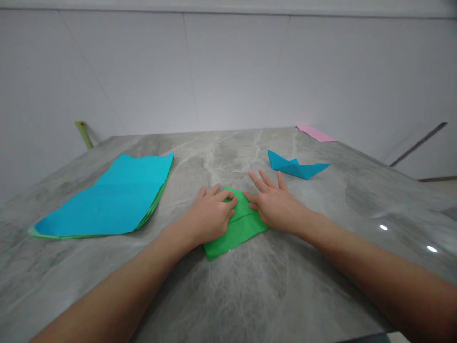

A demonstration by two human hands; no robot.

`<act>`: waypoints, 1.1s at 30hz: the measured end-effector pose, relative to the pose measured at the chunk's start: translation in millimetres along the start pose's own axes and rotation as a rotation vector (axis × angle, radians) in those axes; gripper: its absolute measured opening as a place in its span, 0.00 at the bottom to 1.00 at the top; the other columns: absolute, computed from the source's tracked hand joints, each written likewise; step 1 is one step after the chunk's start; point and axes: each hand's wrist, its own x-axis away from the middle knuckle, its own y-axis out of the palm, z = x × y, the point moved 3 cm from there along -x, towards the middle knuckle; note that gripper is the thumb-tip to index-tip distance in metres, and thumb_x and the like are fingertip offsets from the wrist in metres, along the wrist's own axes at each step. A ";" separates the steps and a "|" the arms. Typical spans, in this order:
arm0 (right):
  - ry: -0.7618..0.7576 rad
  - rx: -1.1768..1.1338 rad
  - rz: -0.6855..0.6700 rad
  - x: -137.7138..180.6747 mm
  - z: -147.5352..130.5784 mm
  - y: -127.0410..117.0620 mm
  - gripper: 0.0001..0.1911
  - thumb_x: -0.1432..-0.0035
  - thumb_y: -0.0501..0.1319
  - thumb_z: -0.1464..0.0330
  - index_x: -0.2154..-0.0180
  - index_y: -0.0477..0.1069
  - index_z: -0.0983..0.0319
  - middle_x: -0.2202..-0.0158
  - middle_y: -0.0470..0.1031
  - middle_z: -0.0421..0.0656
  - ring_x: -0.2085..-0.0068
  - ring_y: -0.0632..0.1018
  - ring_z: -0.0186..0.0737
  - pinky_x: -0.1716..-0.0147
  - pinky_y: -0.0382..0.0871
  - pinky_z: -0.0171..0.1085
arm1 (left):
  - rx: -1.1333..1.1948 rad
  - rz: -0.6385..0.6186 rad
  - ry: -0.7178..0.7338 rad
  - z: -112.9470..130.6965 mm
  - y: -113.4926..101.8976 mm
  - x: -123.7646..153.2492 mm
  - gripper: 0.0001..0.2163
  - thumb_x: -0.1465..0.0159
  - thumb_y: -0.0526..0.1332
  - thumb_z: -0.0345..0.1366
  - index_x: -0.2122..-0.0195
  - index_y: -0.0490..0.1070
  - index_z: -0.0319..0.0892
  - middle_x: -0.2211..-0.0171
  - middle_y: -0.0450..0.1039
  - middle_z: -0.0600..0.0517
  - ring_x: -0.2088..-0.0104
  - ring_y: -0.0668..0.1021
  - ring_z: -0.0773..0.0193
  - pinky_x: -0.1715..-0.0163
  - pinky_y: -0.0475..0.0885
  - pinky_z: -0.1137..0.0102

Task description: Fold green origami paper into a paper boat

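**Folded green paper (238, 232) pressed on grey marble**

In the head view, your left hand (210, 214) lay lightly curled over the smooth, creased paper, pressing without pinching. Your right hand (274, 207) was spread open, its fingertips (251, 200) on the paper's right edge. It sat on the veined marble table (228, 295), between a flat stack of cyan paper (114, 200) and a pointed cyan paper boat (294, 167).
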 end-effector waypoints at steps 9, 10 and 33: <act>0.360 -0.188 0.143 -26.4 32.6 16.4 0.46 0.40 0.64 0.56 0.29 0.44 0.59 0.27 0.32 0.60 0.30 0.36 0.73 0.39 0.40 0.73 | 0.040 0.058 0.333 22.5 13.6 0.6 0.19 0.26 0.47 0.32 0.37 0.63 0.34 0.34 0.59 0.38 0.33 0.63 0.54 0.36 0.62 0.58; 0.411 -0.229 0.153 -27.8 38.6 18.1 0.52 0.42 0.66 0.54 0.28 0.40 0.61 0.27 0.33 0.63 0.30 0.38 0.73 0.38 0.42 0.72 | 0.032 0.041 0.326 23.0 15.3 0.6 0.20 0.26 0.46 0.33 0.35 0.61 0.34 0.33 0.58 0.39 0.32 0.61 0.53 0.35 0.60 0.57; 0.185 -0.549 -0.088 -16.4 40.6 18.3 0.69 0.54 0.69 0.47 0.29 0.28 0.67 0.28 0.32 0.65 0.28 0.38 0.64 0.34 0.45 0.61 | -0.151 0.107 0.041 20.4 7.2 6.2 0.26 0.28 0.50 0.49 0.40 0.69 0.32 0.41 0.69 0.35 0.44 0.73 0.44 0.44 0.67 0.53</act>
